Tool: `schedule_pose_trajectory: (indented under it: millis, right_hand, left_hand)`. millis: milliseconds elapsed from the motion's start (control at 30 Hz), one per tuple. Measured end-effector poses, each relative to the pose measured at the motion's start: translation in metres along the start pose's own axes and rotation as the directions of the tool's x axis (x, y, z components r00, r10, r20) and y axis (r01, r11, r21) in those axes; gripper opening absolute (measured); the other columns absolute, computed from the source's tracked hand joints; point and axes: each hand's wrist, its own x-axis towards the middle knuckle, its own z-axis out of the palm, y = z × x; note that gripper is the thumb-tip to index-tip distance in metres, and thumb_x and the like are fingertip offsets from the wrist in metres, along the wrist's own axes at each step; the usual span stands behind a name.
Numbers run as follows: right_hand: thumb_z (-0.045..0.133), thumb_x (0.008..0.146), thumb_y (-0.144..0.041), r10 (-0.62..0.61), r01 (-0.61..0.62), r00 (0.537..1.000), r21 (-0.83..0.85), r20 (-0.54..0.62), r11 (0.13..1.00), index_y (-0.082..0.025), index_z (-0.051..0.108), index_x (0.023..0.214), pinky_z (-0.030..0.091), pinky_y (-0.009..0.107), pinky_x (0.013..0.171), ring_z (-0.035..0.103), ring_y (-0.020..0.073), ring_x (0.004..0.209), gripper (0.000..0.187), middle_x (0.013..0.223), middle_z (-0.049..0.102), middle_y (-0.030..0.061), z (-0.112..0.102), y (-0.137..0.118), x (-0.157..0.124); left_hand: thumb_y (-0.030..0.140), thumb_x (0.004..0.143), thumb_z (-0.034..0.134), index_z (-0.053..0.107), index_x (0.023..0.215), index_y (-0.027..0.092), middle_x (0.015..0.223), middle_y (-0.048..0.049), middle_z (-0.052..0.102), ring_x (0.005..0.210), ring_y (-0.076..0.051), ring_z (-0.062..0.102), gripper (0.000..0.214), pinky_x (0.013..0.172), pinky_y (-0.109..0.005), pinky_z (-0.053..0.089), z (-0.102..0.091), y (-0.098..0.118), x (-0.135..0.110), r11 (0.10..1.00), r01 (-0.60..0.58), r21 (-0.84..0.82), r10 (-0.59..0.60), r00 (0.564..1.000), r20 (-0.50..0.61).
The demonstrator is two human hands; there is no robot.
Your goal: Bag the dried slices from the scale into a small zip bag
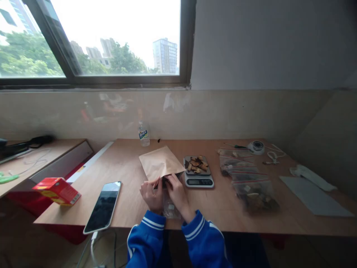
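Observation:
A brown paper bag (161, 162) lies flat on the wooden desk (134, 163), its near end towards me. My left hand (151, 193) pinches the bag's near edge, fingers closed. My right hand (176, 190) grips the same edge beside it, at the dark opening. Under my wrists lies a small clear bag (170, 209) with something light inside. Just right of the bag stands a small digital scale (198, 175) with several brown dried pieces (196, 164) on its platform.
A phone (103, 206) lies at the left near the desk's front edge. A red box (57, 190) sits further left. Clear zip bags (245, 178) of dried pieces lie right of the scale. A small bottle (144, 134) stands by the wall. A grey sheet (314, 196) lies far right.

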Motion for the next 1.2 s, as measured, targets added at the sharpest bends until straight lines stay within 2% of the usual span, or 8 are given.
schedule_pose_trajectory:
  millis: [67,233,400,500,633,900,1033,1200]
  right_hand:
    - [0.043,0.088,-0.014,-0.007,0.011,0.997,0.063,-0.072,0.998,-0.022,0.059,0.113,0.049,0.034,0.092,0.059,0.0191,0.104,0.03,0.11,0.062,0.0073,-0.009,-0.001,-0.009]
    - [0.05,0.089,-0.026,0.139,-0.101,0.945,0.138,-0.298,0.985,-0.02,0.057,0.113,0.05,0.038,0.09,0.06,0.0201,0.101,0.026,0.107,0.062,0.0094,-0.05,0.018,-0.021]
    - [0.057,0.083,-0.037,0.208,-0.211,0.902,0.033,-0.379,0.977,-0.017,0.065,0.1,0.05,0.038,0.083,0.063,0.0215,0.089,0.028,0.101,0.067,0.0099,-0.107,0.055,-0.012]
    - [0.057,0.081,-0.043,0.222,-0.273,0.866,-0.051,-0.448,0.961,-0.016,0.067,0.095,0.05,0.037,0.074,0.062,0.0216,0.079,0.032,0.093,0.07,0.0107,-0.127,0.073,-0.005]
    - [0.055,0.081,-0.046,0.206,-0.301,0.861,-0.139,-0.465,0.943,-0.015,0.068,0.088,0.047,0.033,0.067,0.06,0.0208,0.072,0.034,0.084,0.07,0.01,-0.13,0.086,-0.001]
    - [0.051,0.084,-0.052,0.064,-0.31,0.87,-0.441,-0.488,0.842,-0.017,0.067,0.081,0.04,0.038,0.08,0.054,0.0236,0.085,0.038,0.086,0.062,0.0101,-0.125,0.097,0.001]
    - [0.042,0.088,-0.054,0.066,-0.334,0.841,-0.419,-0.537,0.844,-0.016,0.064,0.091,0.04,0.038,0.082,0.052,0.0242,0.09,0.044,0.091,0.059,0.0115,-0.124,0.101,0.0]
    - [0.028,0.095,-0.044,0.103,-0.358,0.807,-0.341,-0.582,0.869,-0.017,0.062,0.082,0.04,0.037,0.081,0.053,0.0231,0.084,0.046,0.084,0.058,0.011,-0.131,0.095,-0.005]
  left_hand:
    - [0.028,0.082,0.062,0.065,0.079,0.019,0.072,-0.0032,0.063,0.067,-0.017,0.055,0.01,0.069,-0.032,0.04,0.0,0.0,0.001,1.0,0.026,0.011,-0.026,1.0,-0.013]
    - [0.034,0.082,0.061,0.067,0.081,0.018,0.074,-0.0045,0.065,0.07,-0.019,0.057,0.017,0.073,-0.035,0.042,0.0,0.003,0.006,0.985,0.161,0.061,-0.159,0.986,-0.046]
    - [0.037,0.081,0.061,0.066,0.08,0.018,0.076,-0.0053,0.065,0.072,-0.02,0.057,0.019,0.075,-0.036,0.042,0.0,0.003,0.006,0.982,0.188,0.036,-0.187,0.982,-0.031]
    - [0.038,0.081,0.061,0.066,0.08,0.018,0.077,-0.0053,0.065,0.073,-0.02,0.057,0.02,0.076,-0.036,0.042,0.001,0.001,0.005,0.977,0.213,0.019,-0.213,0.977,-0.014]
    - [0.037,0.081,0.061,0.065,0.08,0.018,0.077,-0.0048,0.064,0.072,-0.019,0.055,0.02,0.072,-0.035,0.042,0.002,-0.001,0.004,0.977,0.213,0.003,-0.213,0.977,0.014]
    - [0.037,0.081,0.062,0.065,0.082,0.018,0.076,-0.0036,0.062,0.071,-0.018,0.054,0.019,0.068,-0.033,0.042,0.0,0.001,0.003,0.978,0.208,-0.03,-0.206,0.977,0.054]
    - [0.037,0.081,0.061,0.066,0.082,0.018,0.076,-0.0035,0.062,0.071,-0.018,0.054,0.019,0.069,-0.034,0.042,0.0,0.0,0.002,0.979,0.203,-0.021,-0.201,0.977,0.065]
    - [0.037,0.081,0.061,0.065,0.083,0.019,0.079,-0.0043,0.063,0.074,-0.019,0.055,0.019,0.069,-0.033,0.04,0.0,-0.002,0.002,0.981,0.192,-0.007,-0.19,0.977,0.094]
